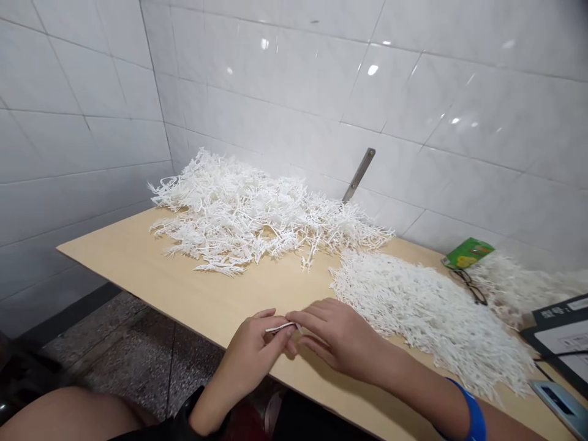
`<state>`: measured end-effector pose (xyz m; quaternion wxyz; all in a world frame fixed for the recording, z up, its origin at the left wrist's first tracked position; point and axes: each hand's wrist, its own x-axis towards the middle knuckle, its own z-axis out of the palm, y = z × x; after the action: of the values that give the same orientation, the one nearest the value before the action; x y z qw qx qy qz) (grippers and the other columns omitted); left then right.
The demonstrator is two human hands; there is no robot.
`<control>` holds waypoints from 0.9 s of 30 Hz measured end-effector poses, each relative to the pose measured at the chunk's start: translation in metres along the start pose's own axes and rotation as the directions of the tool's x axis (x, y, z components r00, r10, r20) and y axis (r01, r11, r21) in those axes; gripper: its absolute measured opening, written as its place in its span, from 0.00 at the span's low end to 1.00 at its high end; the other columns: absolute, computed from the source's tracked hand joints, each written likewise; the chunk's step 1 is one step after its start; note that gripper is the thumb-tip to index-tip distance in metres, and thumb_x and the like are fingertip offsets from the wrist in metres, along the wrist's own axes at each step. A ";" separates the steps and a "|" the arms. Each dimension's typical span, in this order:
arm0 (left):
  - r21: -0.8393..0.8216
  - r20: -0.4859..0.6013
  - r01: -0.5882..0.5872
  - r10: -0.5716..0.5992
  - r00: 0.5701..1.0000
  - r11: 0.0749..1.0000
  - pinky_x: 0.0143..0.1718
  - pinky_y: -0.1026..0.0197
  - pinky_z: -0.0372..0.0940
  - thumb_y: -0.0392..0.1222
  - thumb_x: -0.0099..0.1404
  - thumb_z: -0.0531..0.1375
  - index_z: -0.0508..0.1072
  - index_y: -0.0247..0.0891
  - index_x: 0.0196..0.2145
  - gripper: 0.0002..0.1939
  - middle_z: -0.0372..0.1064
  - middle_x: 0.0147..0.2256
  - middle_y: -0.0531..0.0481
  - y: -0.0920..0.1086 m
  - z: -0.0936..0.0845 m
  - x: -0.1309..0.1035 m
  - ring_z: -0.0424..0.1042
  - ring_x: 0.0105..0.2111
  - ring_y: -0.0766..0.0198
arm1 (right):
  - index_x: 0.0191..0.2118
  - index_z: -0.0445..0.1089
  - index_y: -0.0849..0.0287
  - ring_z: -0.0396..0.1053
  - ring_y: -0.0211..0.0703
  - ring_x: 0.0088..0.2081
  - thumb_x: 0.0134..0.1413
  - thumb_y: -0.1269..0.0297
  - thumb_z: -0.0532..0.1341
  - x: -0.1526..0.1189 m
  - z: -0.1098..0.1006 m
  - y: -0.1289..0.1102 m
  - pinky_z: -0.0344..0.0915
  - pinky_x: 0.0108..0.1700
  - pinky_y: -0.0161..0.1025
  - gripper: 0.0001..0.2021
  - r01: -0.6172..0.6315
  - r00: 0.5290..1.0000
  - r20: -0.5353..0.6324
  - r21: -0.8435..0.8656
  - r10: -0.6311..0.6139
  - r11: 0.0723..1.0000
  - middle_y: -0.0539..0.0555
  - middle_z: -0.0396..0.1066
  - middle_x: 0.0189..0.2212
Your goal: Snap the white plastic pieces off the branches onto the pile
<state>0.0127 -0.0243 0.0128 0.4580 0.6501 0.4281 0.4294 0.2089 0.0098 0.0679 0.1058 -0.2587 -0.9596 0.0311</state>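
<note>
Close to the table's front edge, my left hand (255, 348) pinches a thin white plastic twig (274, 329) between thumb and forefinger. My right hand (340, 335) meets it from the right, fingertips closed at the twig's other end. The fingers partly cover the twig, so its full shape is hidden. Beyond the hands lies a big tangled heap of branching white plastic twigs (243, 205). A flatter pile of short white twig pieces (422, 303) spreads just to the right of my right hand.
The wooden tabletop (133, 251) meets tiled walls. An upright metal bar (359, 176) rises behind the heap. At the right are a green packet (467, 252), dark-framed glasses (469, 283), another white pile (523, 282), a dark box (565, 324) and a pale device with a display (561, 404).
</note>
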 end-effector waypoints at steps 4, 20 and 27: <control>-0.167 -0.047 0.129 -0.138 0.989 0.977 0.43 0.57 0.69 0.49 0.65 0.59 0.78 0.38 0.45 0.16 0.79 0.33 0.45 -0.004 -0.003 0.000 0.77 0.36 0.55 | 0.38 0.68 0.60 0.66 0.41 0.27 0.65 0.72 0.52 0.007 -0.013 0.003 0.60 0.29 0.38 0.08 0.018 0.997 0.078 -0.144 -0.007 0.989 0.53 0.71 0.26; -0.131 -0.167 0.105 -0.127 0.978 0.986 0.45 0.57 0.68 0.51 0.68 0.55 0.73 0.35 0.50 0.20 0.78 0.35 0.44 -0.010 -0.001 0.000 0.77 0.39 0.57 | 0.60 0.66 0.54 0.69 0.56 0.55 0.64 0.61 0.58 0.077 -0.043 0.104 0.69 0.54 0.54 0.20 -0.296 0.952 0.037 -0.146 0.304 0.944 0.58 0.69 0.57; -0.109 -0.162 0.112 -0.129 0.978 0.988 0.44 0.57 0.67 0.53 0.68 0.54 0.73 0.35 0.49 0.21 0.78 0.36 0.43 -0.014 -0.001 0.002 0.77 0.39 0.56 | 0.61 0.63 0.58 0.68 0.55 0.54 0.59 0.64 0.64 0.130 -0.004 0.108 0.65 0.50 0.45 0.25 -0.237 0.960 0.092 -0.224 0.263 0.945 0.63 0.70 0.55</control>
<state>0.0095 -0.0194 -0.0001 0.4772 0.5608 0.4818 0.4751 0.1531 0.1681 0.0833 0.0148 -0.3859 -0.9215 -0.0422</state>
